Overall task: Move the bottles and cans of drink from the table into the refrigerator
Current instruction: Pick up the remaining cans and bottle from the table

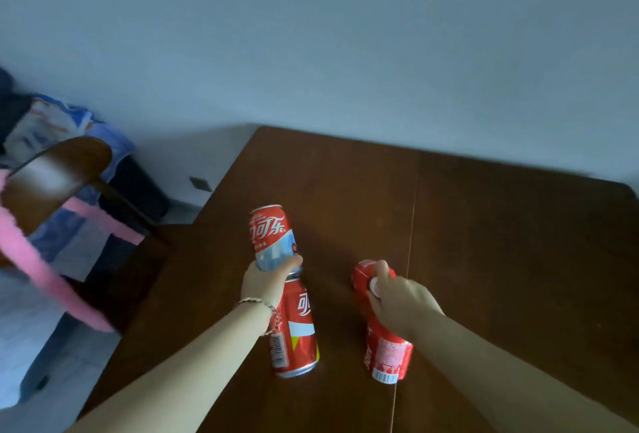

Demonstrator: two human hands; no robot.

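Plain pale wall (pixel 345 35) is running behind the dark wooden table (pixel 501 260), a wooden chair (pixel 58 177) is sitting off left, pink fluffy fabric (pixel 41 270) hanging by it.

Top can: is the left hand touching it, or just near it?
Touching. The head view shows the left hand with its fingers curled round the bottom of the top can, with no gap between them.

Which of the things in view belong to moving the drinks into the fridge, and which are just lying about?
Job: far can, gripped by the left hand; near can, standing on the table; right can, gripped by the right hand.
Lying about: wooden chair; pink fluffy strip; blue cloth pile.
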